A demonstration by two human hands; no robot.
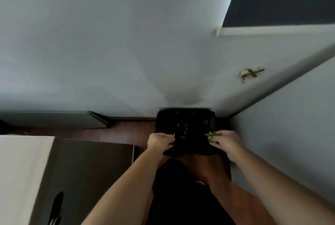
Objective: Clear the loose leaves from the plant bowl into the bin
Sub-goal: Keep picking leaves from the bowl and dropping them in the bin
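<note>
A bin [197,116] lined with a black bag stands on the floor in the corner of the room, against the wall. Some green leaves [182,130] lie inside it. My left hand [159,143] is over the bin's near left edge, its fingers curled round a few green leaves that barely show. My right hand [225,143] is over the near right edge and pinches a small bunch of green leaves [211,135]. The plant bowl is out of view.
A dark cabinet [87,170] stands at the left with a white surface [20,170] beside it. A grey wall [290,143] runs close along the right. A low heater [54,119] sits by the back wall. Brown wooden floor [126,130] surrounds the bin.
</note>
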